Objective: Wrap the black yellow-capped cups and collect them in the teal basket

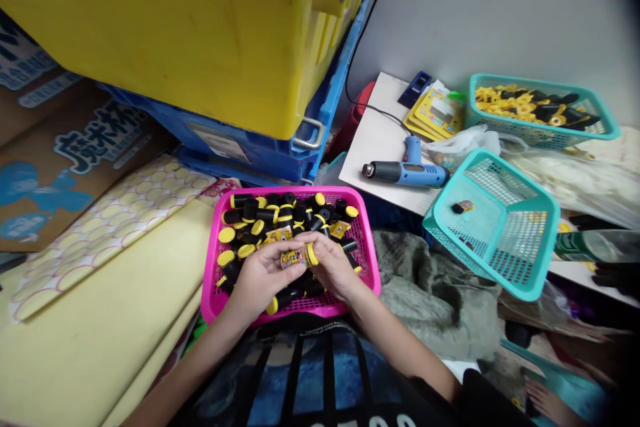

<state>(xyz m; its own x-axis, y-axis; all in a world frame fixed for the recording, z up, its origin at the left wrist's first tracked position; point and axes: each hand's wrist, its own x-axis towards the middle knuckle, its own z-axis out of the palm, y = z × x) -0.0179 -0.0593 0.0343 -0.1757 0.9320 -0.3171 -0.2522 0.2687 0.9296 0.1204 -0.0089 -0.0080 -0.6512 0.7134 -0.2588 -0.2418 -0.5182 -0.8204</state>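
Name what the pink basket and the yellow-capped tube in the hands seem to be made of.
The pink basket looks like moulded plastic: glossy, evenly coloured, with a fine lattice of holes. The yellow-capped tube seems smooth plastic, its cap shiny; its printed label could be paper or film.

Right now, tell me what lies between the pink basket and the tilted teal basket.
The head view shows a crumpled grey-green cloth between the pink basket and the teal basket.

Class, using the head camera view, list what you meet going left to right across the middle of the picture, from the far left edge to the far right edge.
Printed cardboard box → cream patterned sheet → pink plastic basket → grey-green cloth → teal plastic basket → green-labelled bottle
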